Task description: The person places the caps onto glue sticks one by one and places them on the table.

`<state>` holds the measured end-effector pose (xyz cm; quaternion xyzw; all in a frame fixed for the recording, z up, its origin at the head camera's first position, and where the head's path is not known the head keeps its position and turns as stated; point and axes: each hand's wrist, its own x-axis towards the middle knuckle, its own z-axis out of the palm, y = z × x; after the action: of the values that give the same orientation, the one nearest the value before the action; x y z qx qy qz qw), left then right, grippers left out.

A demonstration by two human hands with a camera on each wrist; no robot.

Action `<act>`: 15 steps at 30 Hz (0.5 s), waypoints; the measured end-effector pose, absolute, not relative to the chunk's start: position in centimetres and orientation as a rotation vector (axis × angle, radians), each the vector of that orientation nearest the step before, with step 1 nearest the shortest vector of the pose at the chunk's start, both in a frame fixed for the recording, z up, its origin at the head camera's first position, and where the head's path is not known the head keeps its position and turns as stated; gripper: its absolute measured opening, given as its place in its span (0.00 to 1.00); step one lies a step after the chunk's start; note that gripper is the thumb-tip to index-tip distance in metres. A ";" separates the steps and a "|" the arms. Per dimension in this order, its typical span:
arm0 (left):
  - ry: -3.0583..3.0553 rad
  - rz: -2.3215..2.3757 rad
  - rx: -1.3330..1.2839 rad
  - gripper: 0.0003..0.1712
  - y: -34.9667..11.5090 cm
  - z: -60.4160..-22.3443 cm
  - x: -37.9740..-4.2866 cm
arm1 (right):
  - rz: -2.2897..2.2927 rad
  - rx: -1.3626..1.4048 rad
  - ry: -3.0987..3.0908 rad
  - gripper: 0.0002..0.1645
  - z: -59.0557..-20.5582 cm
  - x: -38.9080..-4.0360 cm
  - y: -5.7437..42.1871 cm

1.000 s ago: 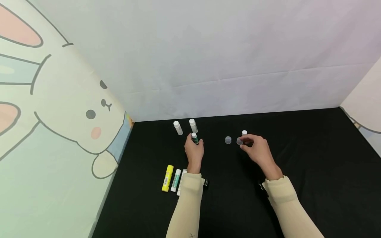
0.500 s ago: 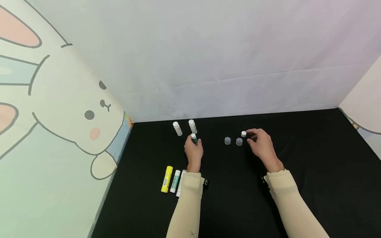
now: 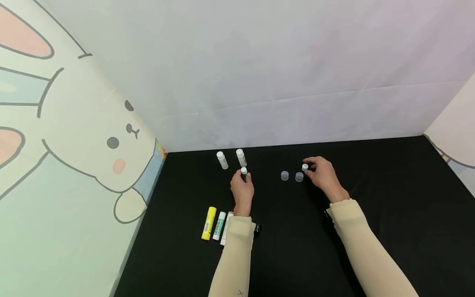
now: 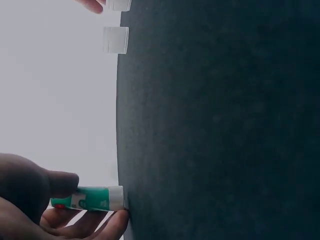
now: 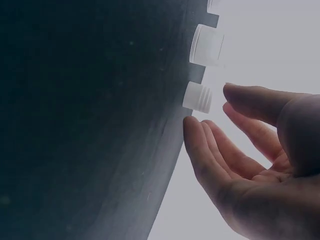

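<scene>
My left hand (image 3: 243, 192) holds a small green glue stick (image 4: 90, 198) upright between thumb and fingers, its white lower end close to the black tabletop. From above, mainly the white top of that stick shows. My right hand (image 3: 323, 177) reaches over a little white ribbed cap (image 5: 196, 97) standing on the table. Thumb and fingers spread to either side of this cap, with gaps visible in the right wrist view. Just left of it stand two translucent caps, one nearer (image 3: 299, 177) and one farther left (image 3: 284, 175).
Two white-topped tubes, one left (image 3: 222, 160) and one right (image 3: 241, 157), stand beyond my left hand. A yellow glue stick (image 3: 209, 223) and a green-and-white one (image 3: 219, 226) lie by my left forearm, beside a white tube (image 3: 226, 231) partly under the sleeve. A pale wall (image 3: 274, 119) rises behind the table.
My right hand moved from the nearer translucent cap to the right and slightly back, to around the white cap. The glue stick in my left hand has tipped more upright.
</scene>
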<state>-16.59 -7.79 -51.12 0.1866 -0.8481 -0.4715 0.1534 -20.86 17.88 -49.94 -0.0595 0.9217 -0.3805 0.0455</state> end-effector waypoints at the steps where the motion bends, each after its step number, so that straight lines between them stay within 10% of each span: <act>1: -2.440 -1.351 0.534 0.10 -7.7 -51.1 -16.5 | -1.156 -0.189 2.808 0.26 -49.9 -21.0 17.9; 15: -2.535 -1.298 0.311 0.11 -6.4 -49.6 -14.4 | -1.111 -0.204 2.832 0.19 -49.8 -21.7 17.3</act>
<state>-14.37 -6.43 -49.61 0.1076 -0.8764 -0.4488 0.1378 -21.71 17.27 -49.84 -0.0670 0.9278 -0.3641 0.0464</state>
